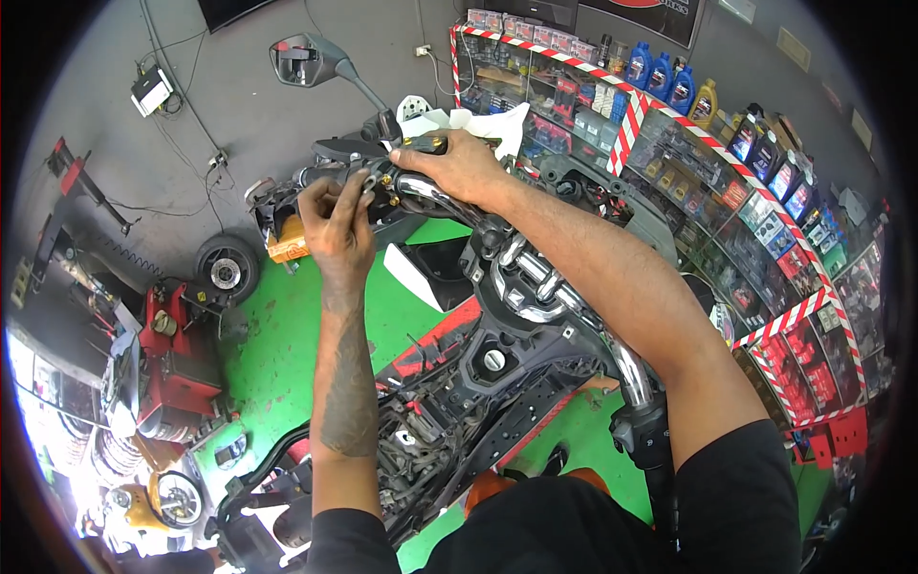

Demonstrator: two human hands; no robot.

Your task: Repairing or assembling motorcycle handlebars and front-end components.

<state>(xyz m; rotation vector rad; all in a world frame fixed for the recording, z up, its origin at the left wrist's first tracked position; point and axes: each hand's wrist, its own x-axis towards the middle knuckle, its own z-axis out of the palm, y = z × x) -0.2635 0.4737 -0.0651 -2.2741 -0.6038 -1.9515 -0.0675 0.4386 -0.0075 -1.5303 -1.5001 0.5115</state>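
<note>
The chrome handlebar of the stripped motorcycle runs up toward the mirror, and both your hands work at its far end. Your right hand lies over the bar, fingers curled down around a gold-coloured fitting beside the white rag. Your left hand sits just beside it, fingertips pinched on a small metal part at the lever clamp. Below, the open frame rests on the green floor. A red machine stands at your left, and glass display shelves curve around at your right.
</note>
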